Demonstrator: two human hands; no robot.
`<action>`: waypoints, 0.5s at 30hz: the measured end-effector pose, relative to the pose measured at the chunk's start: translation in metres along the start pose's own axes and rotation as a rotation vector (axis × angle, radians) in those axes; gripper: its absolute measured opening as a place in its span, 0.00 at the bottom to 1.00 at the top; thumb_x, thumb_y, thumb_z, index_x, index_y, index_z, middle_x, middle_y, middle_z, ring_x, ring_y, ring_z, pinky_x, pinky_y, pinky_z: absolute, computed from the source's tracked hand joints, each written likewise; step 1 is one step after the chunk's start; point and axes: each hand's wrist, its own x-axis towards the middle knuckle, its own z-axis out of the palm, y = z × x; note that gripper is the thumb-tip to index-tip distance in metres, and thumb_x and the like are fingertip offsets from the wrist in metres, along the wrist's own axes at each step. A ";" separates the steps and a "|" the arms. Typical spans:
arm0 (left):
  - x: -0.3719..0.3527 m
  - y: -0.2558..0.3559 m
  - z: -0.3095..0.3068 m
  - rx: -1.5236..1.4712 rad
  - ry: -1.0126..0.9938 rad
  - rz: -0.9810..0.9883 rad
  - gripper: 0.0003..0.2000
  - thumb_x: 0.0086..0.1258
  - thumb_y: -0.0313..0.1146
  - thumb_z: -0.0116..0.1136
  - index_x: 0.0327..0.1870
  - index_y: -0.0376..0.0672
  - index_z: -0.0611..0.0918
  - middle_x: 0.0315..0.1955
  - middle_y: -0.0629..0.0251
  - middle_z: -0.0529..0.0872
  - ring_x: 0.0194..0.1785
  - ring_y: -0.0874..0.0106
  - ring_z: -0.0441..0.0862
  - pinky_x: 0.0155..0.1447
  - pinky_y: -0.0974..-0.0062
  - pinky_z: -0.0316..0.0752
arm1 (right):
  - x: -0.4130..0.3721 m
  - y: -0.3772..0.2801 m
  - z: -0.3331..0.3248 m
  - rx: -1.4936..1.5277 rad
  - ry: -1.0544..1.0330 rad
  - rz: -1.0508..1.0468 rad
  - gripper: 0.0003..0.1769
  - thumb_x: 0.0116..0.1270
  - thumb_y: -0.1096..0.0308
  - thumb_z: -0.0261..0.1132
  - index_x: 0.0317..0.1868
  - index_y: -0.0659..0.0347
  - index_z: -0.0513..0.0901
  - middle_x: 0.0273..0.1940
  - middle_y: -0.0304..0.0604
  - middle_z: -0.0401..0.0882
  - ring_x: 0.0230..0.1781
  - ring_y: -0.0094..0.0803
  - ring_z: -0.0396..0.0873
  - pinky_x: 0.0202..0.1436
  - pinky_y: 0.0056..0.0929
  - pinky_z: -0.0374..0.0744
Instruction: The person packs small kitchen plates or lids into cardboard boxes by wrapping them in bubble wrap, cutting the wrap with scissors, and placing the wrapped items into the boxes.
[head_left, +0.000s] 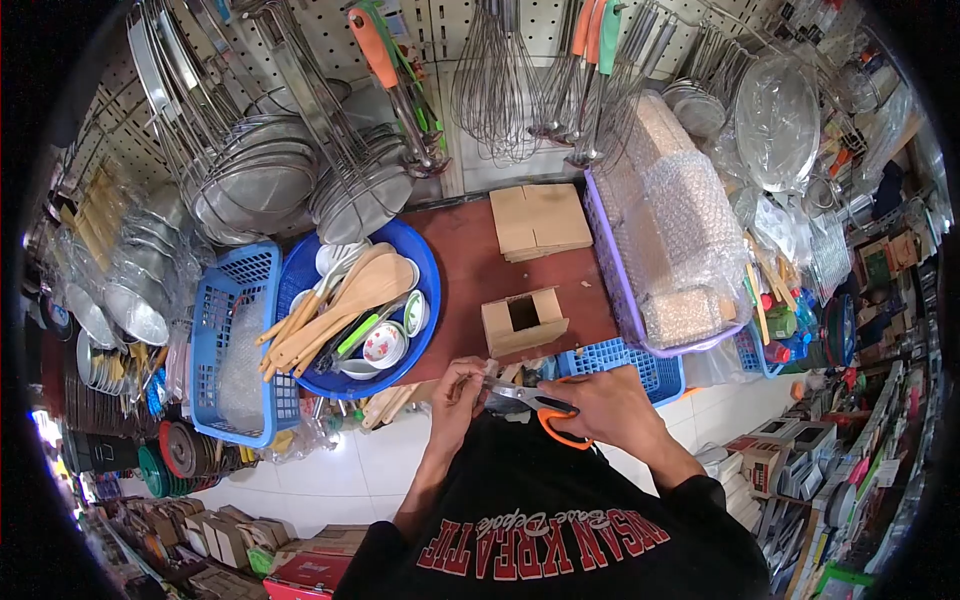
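My right hand [610,405] is closed round the orange-handled scissors [565,428], whose metal blades point left toward my other hand. With its fingers pinched together, my left hand [458,398] holds a small clear plastic strip [490,372] beside the blade tips. The strip is thin and its edges are hard to make out. Just beyond my hands, a small cardboard box [545,335] stands on the red-brown table [460,260] with its top open and dark inside. Farther back lies a stack of flattened cardboard [540,220].
At left, a blue basin [425,260] holds wooden spoons and small bowls, beside a blue basket [205,350]. A purple basket [610,240] with bubble-wrapped goods [690,210] stands at right. Strainers [265,180] and whisks [500,90] hang behind. Another blue basket [665,375] sits near my right hand.
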 end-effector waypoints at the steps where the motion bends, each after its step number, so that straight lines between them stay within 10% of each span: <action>1: 0.000 0.000 -0.001 -0.015 -0.004 -0.014 0.04 0.77 0.25 0.51 0.45 0.44 0.79 0.51 0.71 0.76 0.46 0.84 0.74 0.38 0.85 0.73 | 0.000 0.000 0.000 0.001 0.004 0.001 0.22 0.51 0.56 0.75 0.49 0.50 0.89 0.36 0.40 0.87 0.33 0.36 0.85 0.37 0.33 0.79; 12: 0.004 -0.002 -0.008 -0.148 -0.002 -0.075 0.13 0.76 0.24 0.53 0.58 0.45 0.74 0.57 0.68 0.73 0.57 0.79 0.74 0.54 0.81 0.75 | -0.002 0.006 0.003 0.095 -0.014 0.148 0.21 0.52 0.58 0.75 0.49 0.49 0.88 0.34 0.42 0.88 0.32 0.40 0.85 0.35 0.34 0.80; 15: 0.014 -0.028 -0.021 0.230 0.016 0.286 0.24 0.72 0.27 0.58 0.67 0.42 0.66 0.60 0.57 0.71 0.64 0.65 0.72 0.61 0.69 0.73 | -0.008 0.023 0.011 0.287 0.008 0.233 0.22 0.57 0.59 0.72 0.53 0.51 0.84 0.35 0.48 0.86 0.32 0.44 0.86 0.34 0.37 0.81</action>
